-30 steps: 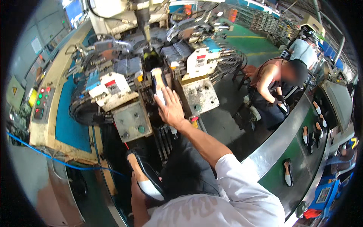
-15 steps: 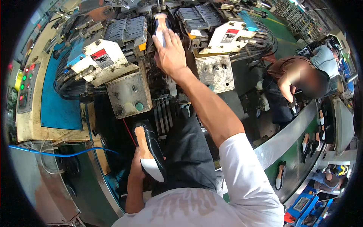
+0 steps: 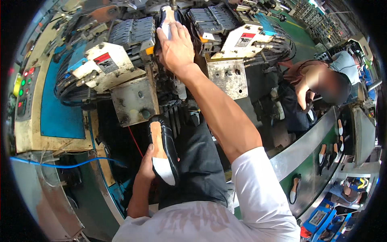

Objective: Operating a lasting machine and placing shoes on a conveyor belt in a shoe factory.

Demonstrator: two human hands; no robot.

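Left hand (image 3: 147, 166): wrapped round the held shoe (image 3: 161, 149), thumb on its left edge, a fingertip poking out on the right. Proper grasp, bottom facing up.
Right hand (image 3: 176, 50): palm down, fingers stretched over the white patch of the second shoe (image 3: 170, 17). Can't tell if it's gripping or just resting, the underside's hidden.
Second shoe's spot: right under those fingers and sticking out beyond them, sitting in the machine (image 3: 131, 101) with a ribbed pad (image 3: 137, 32) on the hand's left and another on its right.
Which way they point: the big one imo. Both run lengthwise away from the body; the held shoe has its white end nearest and its far end leaning a touch left.
Who's closer: right hand, it's on the second shoe. Left hand is well back toward the body and left of it.
Off right of both hands: a co-worker (image 3: 318, 82), plus loose shoes (image 3: 295, 188) on a green bench (image 3: 312, 181).
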